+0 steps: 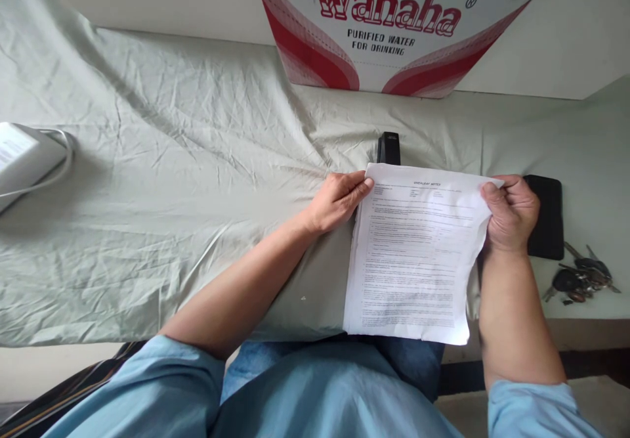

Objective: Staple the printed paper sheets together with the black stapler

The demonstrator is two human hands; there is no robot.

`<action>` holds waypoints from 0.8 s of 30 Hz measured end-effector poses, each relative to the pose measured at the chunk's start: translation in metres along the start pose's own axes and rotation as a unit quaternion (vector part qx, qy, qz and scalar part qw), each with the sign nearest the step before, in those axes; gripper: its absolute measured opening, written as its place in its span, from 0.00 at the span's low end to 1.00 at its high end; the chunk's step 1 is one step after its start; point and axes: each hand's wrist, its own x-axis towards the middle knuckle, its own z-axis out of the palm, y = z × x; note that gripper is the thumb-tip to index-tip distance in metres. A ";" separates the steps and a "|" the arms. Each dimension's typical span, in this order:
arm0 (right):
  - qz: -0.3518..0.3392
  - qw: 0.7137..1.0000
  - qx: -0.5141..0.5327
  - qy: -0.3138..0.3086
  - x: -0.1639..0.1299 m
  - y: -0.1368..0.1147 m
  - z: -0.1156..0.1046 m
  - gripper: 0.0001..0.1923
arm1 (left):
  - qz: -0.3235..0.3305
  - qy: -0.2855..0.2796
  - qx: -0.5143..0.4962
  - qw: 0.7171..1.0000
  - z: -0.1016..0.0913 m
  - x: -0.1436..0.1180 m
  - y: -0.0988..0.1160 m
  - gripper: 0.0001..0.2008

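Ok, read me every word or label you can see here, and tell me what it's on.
"Wahaha", with ®: cardboard box, red letters.
"PURIFIED WATER FOR DRINKING": same box, black.
Box top edge: cut-off digits, unreadable.
Paper sheets: heading and body text too small and blurred.

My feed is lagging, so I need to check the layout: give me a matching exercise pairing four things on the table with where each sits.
Things:
1. stapler
2. keys
3. phone
4. box

Places:
A. just beyond the paper's top edge
B. at the back, against the wall
C. behind the right hand
D. far right, near the table's front edge

Pairs: 1-A, 2-D, 3-C, 4-B
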 end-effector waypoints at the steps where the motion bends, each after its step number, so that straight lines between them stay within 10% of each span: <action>1: 0.000 1.000 -0.002 0.001 0.000 0.000 0.001 0.34 | -0.002 -0.001 0.001 1.000 0.000 0.000 0.000 0.35; 24: -0.057 0.995 -0.069 -0.041 -0.005 0.012 -0.004 0.26 | -0.025 0.025 0.048 0.998 0.002 0.001 0.001 0.31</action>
